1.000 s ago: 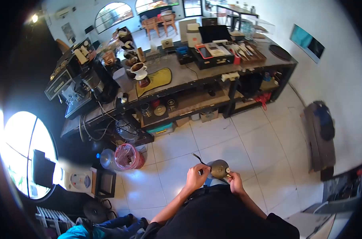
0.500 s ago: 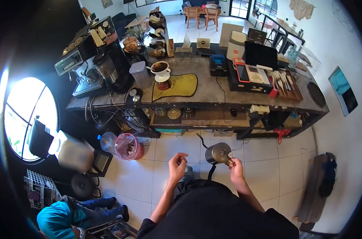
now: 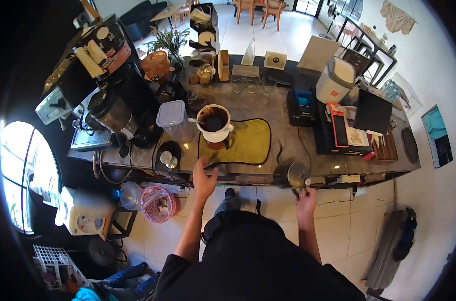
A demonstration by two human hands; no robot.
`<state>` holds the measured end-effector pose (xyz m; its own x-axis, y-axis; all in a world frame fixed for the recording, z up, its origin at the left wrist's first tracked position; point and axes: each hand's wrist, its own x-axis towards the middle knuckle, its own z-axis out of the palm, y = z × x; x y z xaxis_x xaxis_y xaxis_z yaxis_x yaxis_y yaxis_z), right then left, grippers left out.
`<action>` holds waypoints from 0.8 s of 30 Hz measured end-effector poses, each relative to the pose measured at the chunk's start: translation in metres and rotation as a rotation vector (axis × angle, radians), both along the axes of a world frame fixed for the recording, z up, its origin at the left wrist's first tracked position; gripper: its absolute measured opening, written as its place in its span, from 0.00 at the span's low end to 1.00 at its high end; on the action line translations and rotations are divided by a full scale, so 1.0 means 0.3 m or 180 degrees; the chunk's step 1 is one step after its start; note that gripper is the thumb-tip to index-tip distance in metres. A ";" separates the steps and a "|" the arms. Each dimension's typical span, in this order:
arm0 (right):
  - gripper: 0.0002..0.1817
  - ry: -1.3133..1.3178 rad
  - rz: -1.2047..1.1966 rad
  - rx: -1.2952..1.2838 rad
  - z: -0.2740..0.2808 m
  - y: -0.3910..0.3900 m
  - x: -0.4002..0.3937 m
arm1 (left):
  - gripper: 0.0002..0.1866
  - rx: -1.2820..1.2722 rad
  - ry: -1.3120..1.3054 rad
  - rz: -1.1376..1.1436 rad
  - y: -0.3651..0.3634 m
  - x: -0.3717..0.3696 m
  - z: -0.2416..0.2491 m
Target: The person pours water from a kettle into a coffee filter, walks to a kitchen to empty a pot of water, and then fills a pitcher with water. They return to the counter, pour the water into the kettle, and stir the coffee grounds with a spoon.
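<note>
My right hand [image 3: 305, 199] is closed on a metal gooseneck kettle [image 3: 297, 175] at the counter's front edge. The kettle's dark spout points away and left; the exact grip is blurred. My left hand [image 3: 204, 183] is empty, its thumb and fingers apart, near the front edge below the mat. Beyond it, a white dripper [image 3: 214, 131] with dark coffee grounds [image 3: 213, 119] inside sits on a server, mostly hidden beneath it. A spoon handle [image 3: 194, 121] rests at the dripper's left rim. Under them lies a yellow-green mat [image 3: 250, 143].
To the left stand a plastic container [image 3: 173, 120], a grinder [image 3: 112, 113] and an espresso machine [image 3: 70, 95]. A printer [image 3: 301, 106] and tablet screen [image 3: 372, 111] are at right. A pink wastebasket [image 3: 160, 204] stands on the floor; another person's legs [image 3: 130, 281] show lower left.
I have come closer to the counter. The kettle has moved from above the floor to the counter's edge in my right hand. My left hand has reached forward, its fingers spreading.
</note>
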<state>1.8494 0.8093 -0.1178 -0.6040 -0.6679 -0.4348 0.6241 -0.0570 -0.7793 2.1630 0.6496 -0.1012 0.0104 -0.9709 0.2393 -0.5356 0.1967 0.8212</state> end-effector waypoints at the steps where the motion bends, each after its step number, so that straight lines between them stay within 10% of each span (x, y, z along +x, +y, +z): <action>1: 0.11 0.0049 -0.0039 -0.0073 -0.006 -0.049 -0.001 | 0.26 0.0055 -0.0024 -0.0024 -0.058 0.002 -0.001; 7: 0.10 0.0145 -0.0346 0.0131 0.013 -0.255 -0.030 | 0.39 -0.0092 0.0042 -0.0496 -0.305 -0.030 -0.061; 14: 0.11 0.0186 -0.0364 0.0292 0.012 -0.357 -0.075 | 0.30 -0.0692 -0.0639 -0.0648 -0.398 -0.057 -0.041; 22: 0.09 0.0356 -0.0752 0.0184 0.030 -0.440 -0.080 | 0.32 0.0073 0.0630 -0.0435 -0.427 -0.087 -0.282; 24: 0.07 0.0256 -0.0440 0.0294 -0.017 -0.439 -0.093 | 0.27 0.0114 0.1245 -0.0531 -0.409 -0.141 -0.127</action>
<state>1.8214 0.6776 -0.1229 -0.7226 -0.5356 -0.4371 0.5506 -0.0637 -0.8323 2.1208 0.5269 -0.1393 -0.0641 -0.9746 0.2145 -0.1456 0.2218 0.9642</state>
